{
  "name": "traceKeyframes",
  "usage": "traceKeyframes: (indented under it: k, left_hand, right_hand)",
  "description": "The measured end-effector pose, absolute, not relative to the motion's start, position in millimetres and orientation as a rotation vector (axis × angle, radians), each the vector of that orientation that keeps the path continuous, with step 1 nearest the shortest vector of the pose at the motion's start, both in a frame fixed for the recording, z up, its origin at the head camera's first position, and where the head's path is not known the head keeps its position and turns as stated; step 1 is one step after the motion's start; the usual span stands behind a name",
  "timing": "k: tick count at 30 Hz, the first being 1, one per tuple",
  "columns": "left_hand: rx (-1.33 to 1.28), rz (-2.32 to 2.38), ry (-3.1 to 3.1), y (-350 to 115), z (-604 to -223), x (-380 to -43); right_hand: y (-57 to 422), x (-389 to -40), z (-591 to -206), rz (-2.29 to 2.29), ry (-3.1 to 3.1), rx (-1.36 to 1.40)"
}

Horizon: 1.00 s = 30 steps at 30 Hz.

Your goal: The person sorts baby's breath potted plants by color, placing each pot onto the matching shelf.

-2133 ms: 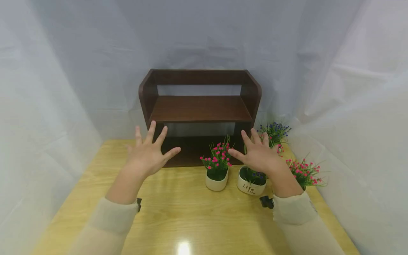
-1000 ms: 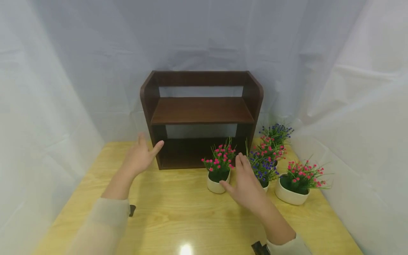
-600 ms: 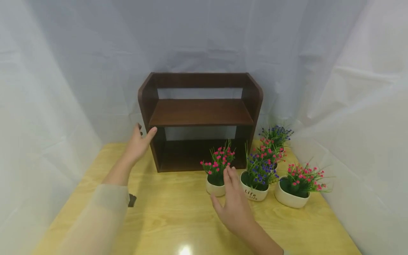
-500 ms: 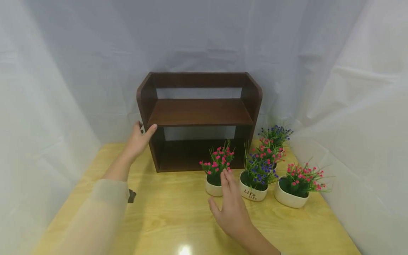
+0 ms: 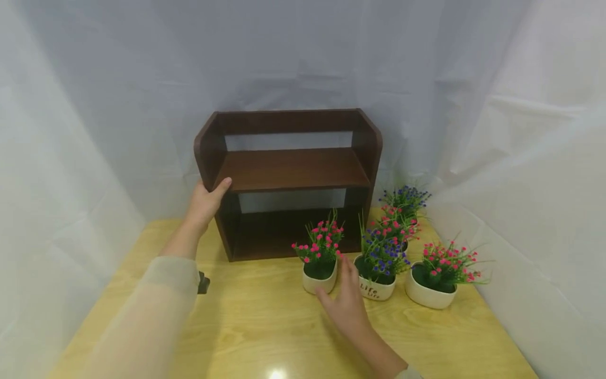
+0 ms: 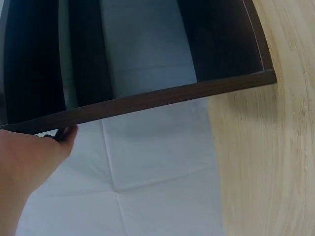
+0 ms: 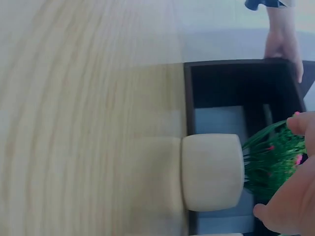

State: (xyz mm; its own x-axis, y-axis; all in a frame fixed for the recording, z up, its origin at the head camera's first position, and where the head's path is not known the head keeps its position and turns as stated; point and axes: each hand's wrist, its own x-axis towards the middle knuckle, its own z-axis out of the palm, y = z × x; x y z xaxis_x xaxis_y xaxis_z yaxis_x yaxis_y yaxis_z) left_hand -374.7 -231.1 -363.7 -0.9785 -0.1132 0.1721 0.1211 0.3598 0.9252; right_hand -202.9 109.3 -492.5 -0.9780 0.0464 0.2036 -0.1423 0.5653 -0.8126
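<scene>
A dark brown two-tier shelf [image 5: 293, 169] stands at the back of the wooden table. My left hand [image 5: 203, 204] grips its left side panel, thumb at the front by the upper board and the fingers round the outside. In the left wrist view the hand [image 6: 32, 157] holds that panel's edge. A small white pot with pink flowers [image 5: 318, 282] is in front of the shelf. Just beside it is my right hand [image 5: 347, 302], thumb and fingers apart. In the right wrist view the right hand [image 7: 293, 189] spreads by the flowers, apart from the white pot [image 7: 212, 172].
Right of the pink pot stands a "Life" pot with purple flowers [image 5: 375, 288]. An oval white pot with pink flowers [image 5: 431, 296] sits farther right. Behind them are another pink plant [image 5: 395, 223] and a purple one [image 5: 407, 197]. White sheeting [image 5: 293, 58] surrounds the table [image 5: 265, 316].
Both hands were spread over the table at first. The left hand has moved to the shelf's left side and taken hold of it; the right has come down beside the pink-flowered pot.
</scene>
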Motion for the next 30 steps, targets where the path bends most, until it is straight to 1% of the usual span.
traceKeyframes:
  k: [5, 10, 14, 17, 24, 30]
  left_hand:
    - [0.113, -1.776, -2.272, -232, -367, -386]
    - [0.134, -1.848, -2.164, -230, -372, -393]
    - [0.149, -1.849, -2.113, -227, -374, -395]
    - [0.140, -1.861, -2.080, -225, -376, -393]
    - [0.134, -1.869, -2.060, -224, -377, -390]
    - [0.139, -1.872, -2.054, -222, -378, -389]
  right_hand:
    - [104, -221, -505, 1.424, -2.607, 0.023]
    - [101, -251, -541, 1.490, -2.534, -0.019]
    - [98, -270, -563, 1.461, -2.505, -0.019]
    - [96, -272, -565, 1.450, -2.496, -0.018]
    - [90, -258, -539, 1.448, -2.492, -0.026]
    - [88, -259, -534, 1.453, -2.545, -0.074]
